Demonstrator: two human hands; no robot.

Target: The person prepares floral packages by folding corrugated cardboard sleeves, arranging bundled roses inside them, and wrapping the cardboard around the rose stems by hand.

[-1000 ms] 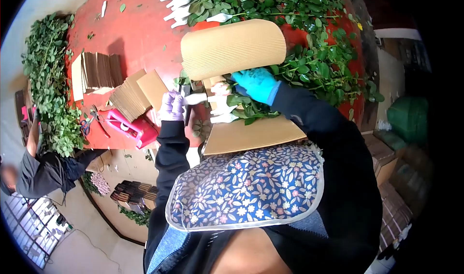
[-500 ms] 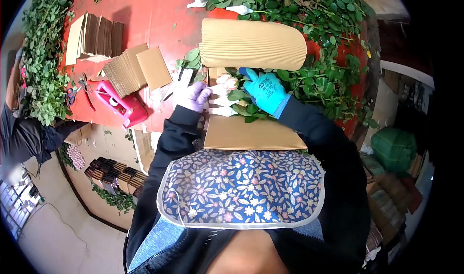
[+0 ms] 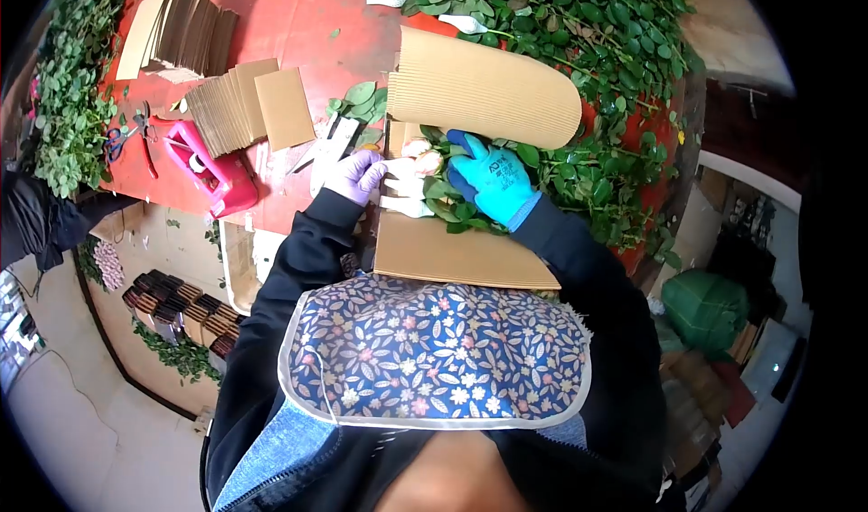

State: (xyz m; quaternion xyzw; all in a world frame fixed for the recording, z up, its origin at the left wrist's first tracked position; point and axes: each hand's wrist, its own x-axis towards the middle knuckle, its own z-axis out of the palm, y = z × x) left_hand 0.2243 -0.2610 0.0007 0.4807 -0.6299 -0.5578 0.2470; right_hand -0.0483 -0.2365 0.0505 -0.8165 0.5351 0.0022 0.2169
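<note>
Noted curled left hand (image 3: 360,177) beside white flower wraps (image 3: 406,206), saw right hand (image 3: 495,182) over green leaves (image 3: 449,210), could not determine either grip.

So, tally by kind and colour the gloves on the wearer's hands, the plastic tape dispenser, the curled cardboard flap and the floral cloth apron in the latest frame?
Purple left glove: 1
Turquoise-and-blue right glove: 1
Bright pink plastic tape dispenser: 1
Curled, ribbed tan cardboard flap: 1
Navy floral cloth apron: 1
Total: 5
</note>
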